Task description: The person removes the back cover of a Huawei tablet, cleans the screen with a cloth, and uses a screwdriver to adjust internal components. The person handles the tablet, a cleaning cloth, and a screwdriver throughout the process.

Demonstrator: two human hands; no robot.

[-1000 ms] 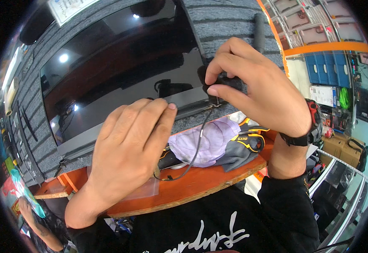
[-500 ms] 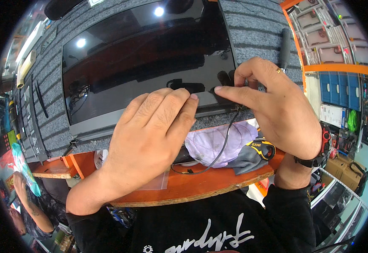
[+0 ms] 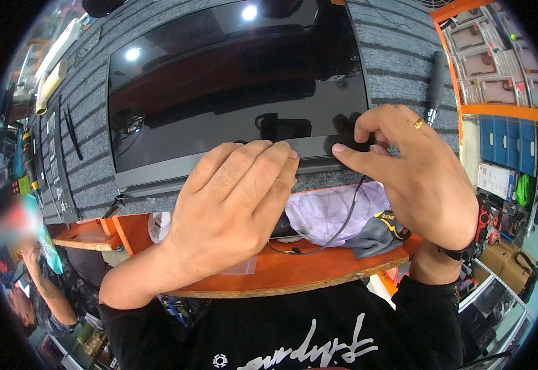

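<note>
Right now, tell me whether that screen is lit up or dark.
Dark: the screen shows no picture, only reflections on its glossy black face: bright light spots and dark shapes beside the right hand.

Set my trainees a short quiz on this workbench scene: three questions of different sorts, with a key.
1. True or false: the bare left hand covers part of the grey lower strip of the glossy black rectangular screen.
2. Fill in: a gold-coloured ring is worn on the ____.
3. Choose: the screen lies on a) bare orange wood, b) a dark-striped grey fabric mat, c) purple cloth.

Key: 1 true; 2 right hand; 3 b.
</note>
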